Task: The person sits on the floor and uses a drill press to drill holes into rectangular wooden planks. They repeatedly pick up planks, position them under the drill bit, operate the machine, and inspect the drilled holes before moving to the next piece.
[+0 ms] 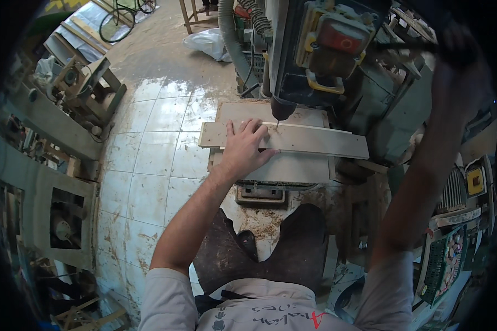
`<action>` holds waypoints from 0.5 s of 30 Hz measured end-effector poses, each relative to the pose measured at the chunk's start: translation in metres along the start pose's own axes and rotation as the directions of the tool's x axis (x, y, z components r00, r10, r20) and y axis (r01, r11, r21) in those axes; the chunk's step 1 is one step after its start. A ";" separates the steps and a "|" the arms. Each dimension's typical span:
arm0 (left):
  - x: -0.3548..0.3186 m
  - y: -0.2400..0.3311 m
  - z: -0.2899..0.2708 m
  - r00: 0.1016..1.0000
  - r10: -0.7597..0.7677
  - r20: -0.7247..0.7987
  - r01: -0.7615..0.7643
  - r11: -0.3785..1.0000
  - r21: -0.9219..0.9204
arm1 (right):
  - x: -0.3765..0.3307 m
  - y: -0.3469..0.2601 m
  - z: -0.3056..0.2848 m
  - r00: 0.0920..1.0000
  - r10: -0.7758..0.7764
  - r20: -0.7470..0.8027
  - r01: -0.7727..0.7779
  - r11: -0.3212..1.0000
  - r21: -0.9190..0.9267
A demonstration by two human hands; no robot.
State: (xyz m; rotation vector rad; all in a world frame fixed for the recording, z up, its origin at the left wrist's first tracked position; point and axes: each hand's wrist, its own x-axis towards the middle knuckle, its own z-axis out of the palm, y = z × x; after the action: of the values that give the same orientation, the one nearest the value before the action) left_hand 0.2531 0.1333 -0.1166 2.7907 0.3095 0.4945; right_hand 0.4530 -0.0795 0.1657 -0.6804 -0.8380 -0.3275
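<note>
A pale wooden board (320, 142) with a few small holes lies across the table (292, 168) of a drill press (292, 55). My left hand (247, 144) holds the board left of the drill bit (278, 124), its fingers over the top and the thumb by the near edge. Under the dark chuck (283, 109), the bit's tip meets or hangs just over the board; which one I cannot tell. A thin light strip (315, 128) runs along the board's far edge. Raised at the upper right, my right hand (458, 49) is closed around a dark feed lever (406, 46), partly lost in shadow.
A switch box (339, 41) with a red button and yellow flap is on the press's front. Sawdust (262, 220) covers the floor by the base. Woodworking machines (66, 215) line the left, a green crate (447, 259) stands right, and a white bag (207, 45) lies behind.
</note>
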 end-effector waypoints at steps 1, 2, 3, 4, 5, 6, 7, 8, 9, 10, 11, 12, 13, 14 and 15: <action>0.001 0.001 -0.001 1.000 0.003 0.006 -0.003 1.000 -0.006 | 0.014 0.011 0.008 0.997 -0.003 0.083 0.002 1.000 0.006; 0.001 0.002 -0.003 1.000 0.004 0.011 -0.004 1.000 -0.008 | 0.023 0.020 0.020 0.986 -0.006 0.164 0.004 1.000 0.015; 0.002 0.004 -0.004 1.000 0.010 0.017 -0.010 1.000 -0.016 | 0.032 0.026 0.026 0.970 -0.011 0.245 0.007 1.000 0.016; 0.004 0.006 -0.005 1.000 0.018 0.024 -0.017 1.000 -0.024 | 0.043 0.032 0.022 0.983 0.026 0.182 -0.022 0.999 -0.024; 0.004 0.004 -0.006 0.999 0.021 0.027 -0.020 0.999 -0.030 | 0.047 0.041 0.020 0.990 0.069 0.120 -0.063 0.996 -0.055; 0.004 0.001 -0.007 0.999 0.025 0.031 -0.024 0.999 -0.037 | 0.050 0.044 0.017 0.992 0.109 0.055 -0.104 0.991 -0.085; 0.006 -0.001 -0.008 0.999 0.032 0.034 -0.031 0.999 -0.045 | 0.054 0.044 0.014 0.995 0.093 0.036 -0.088 0.990 -0.109; 0.005 -0.007 -0.009 0.999 0.031 0.028 -0.030 0.999 -0.040 | 0.049 0.043 0.024 0.996 0.087 0.016 -0.085 0.989 -0.124; 0.005 -0.013 -0.009 0.999 0.031 0.023 -0.031 0.999 -0.036 | 0.045 0.044 0.028 0.997 0.080 -0.003 -0.080 0.987 -0.140; 0.008 -0.017 -0.010 0.999 0.042 0.018 -0.042 0.998 -0.037 | 0.055 0.045 0.017 0.996 0.083 0.044 -0.077 0.987 -0.141; 0.011 -0.021 -0.010 0.999 0.043 0.008 -0.042 0.998 -0.045 | 0.071 0.046 -0.001 0.992 0.086 0.091 -0.072 0.987 -0.142; 0.013 -0.024 -0.010 0.999 0.043 0.015 -0.042 0.998 -0.056 | 0.083 0.046 -0.016 0.987 0.087 0.137 -0.067 0.987 -0.144; 0.014 -0.030 -0.012 0.999 0.035 0.023 -0.033 0.998 -0.061 | 0.070 0.044 -0.006 0.978 0.088 0.187 -0.073 0.993 -0.088; 0.014 -0.035 -0.015 0.999 0.022 0.027 -0.020 0.998 -0.062 | 0.046 0.038 0.012 0.968 0.086 0.238 -0.082 0.996 -0.026; 0.014 -0.041 -0.014 0.999 0.038 -0.004 -0.039 0.998 -0.042 | 0.032 0.031 0.023 0.954 0.075 0.289 -0.088 0.996 0.032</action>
State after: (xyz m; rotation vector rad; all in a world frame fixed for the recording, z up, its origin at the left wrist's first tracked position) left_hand 0.2539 0.1788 -0.1126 2.7595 0.2434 0.5086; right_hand 0.4761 -0.0411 0.1886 -0.7289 -1.0883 -0.1354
